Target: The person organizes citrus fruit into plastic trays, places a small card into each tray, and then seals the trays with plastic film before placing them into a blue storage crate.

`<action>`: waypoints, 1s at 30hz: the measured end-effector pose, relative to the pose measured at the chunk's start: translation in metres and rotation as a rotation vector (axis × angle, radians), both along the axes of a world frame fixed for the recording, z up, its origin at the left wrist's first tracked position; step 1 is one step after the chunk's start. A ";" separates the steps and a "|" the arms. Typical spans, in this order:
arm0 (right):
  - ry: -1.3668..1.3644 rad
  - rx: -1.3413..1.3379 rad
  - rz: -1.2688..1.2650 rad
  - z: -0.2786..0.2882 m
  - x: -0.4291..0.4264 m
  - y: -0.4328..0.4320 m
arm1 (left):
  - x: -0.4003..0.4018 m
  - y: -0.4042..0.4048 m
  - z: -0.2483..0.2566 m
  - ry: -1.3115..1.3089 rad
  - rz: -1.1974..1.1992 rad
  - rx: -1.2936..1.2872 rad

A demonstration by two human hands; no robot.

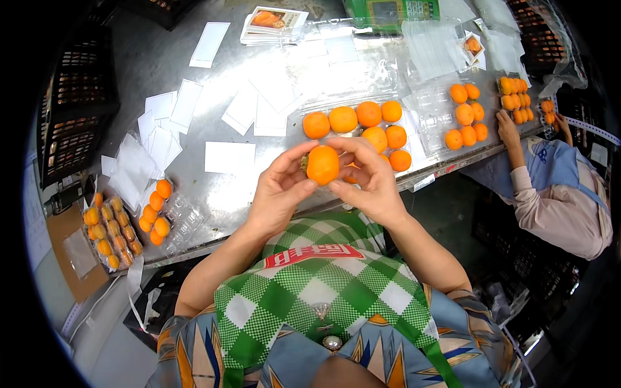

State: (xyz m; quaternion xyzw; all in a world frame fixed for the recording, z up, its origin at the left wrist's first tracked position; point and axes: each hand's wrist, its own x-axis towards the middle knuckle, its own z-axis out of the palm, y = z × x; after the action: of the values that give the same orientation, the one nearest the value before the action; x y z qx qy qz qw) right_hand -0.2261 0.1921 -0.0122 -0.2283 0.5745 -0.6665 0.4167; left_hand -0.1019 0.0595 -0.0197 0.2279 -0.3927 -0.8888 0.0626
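Between both hands is one orange persimmon, its leafy calyx turned towards the left. My left hand grips it with thumb and fingers from the left. My right hand curls around its right side, with thumb and index finger at the fruit. Just beyond the hands, several persimmons sit in rows in a clear plastic tray. My right hand partly hides the fruit in the nearest row. White cards lie on the metal table to the left of my hands.
At the left end are partly filled clear trays and packed persimmons. Black crates stand beyond. A green scale, printed cards and another fruit tray line the far and right sides. A co-worker's hand touches packed fruit.
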 end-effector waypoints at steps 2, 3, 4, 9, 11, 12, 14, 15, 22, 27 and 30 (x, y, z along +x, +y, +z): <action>-0.025 -0.008 0.019 0.001 0.000 -0.001 | 0.001 0.000 0.000 0.016 0.009 -0.018; -0.032 -0.003 0.015 0.002 0.000 -0.001 | 0.001 0.000 0.001 0.024 0.007 -0.038; -0.040 0.002 0.011 0.003 0.000 -0.002 | 0.001 -0.001 0.001 0.032 0.005 -0.058; -0.016 0.041 -0.026 0.002 0.003 -0.004 | 0.001 0.000 0.001 0.020 -0.035 -0.163; -0.030 0.041 -0.034 0.002 0.003 -0.004 | 0.001 0.001 0.001 0.020 -0.036 -0.166; -0.038 0.041 -0.030 0.002 0.002 -0.004 | 0.000 0.001 0.001 0.026 -0.035 -0.166; -0.053 0.040 -0.021 0.000 -0.001 -0.002 | -0.001 0.000 0.001 0.026 -0.042 -0.088; -0.049 0.049 -0.015 0.001 -0.001 -0.001 | -0.001 -0.002 0.002 0.019 -0.050 -0.010; 0.455 0.163 -0.037 0.004 0.005 -0.001 | -0.006 -0.003 0.008 -0.015 -0.083 0.155; 0.488 0.134 -0.110 0.001 0.010 -0.005 | -0.006 -0.003 0.008 -0.008 -0.098 0.063; 0.507 0.137 -0.112 0.001 0.010 -0.004 | -0.007 -0.003 0.009 -0.008 -0.102 0.041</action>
State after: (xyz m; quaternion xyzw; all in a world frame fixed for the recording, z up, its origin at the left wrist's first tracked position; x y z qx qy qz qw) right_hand -0.2161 0.1877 -0.0111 -0.3270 0.7161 -0.5696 0.2363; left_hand -0.1086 0.0565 -0.0108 0.2122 -0.3859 -0.8977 0.0112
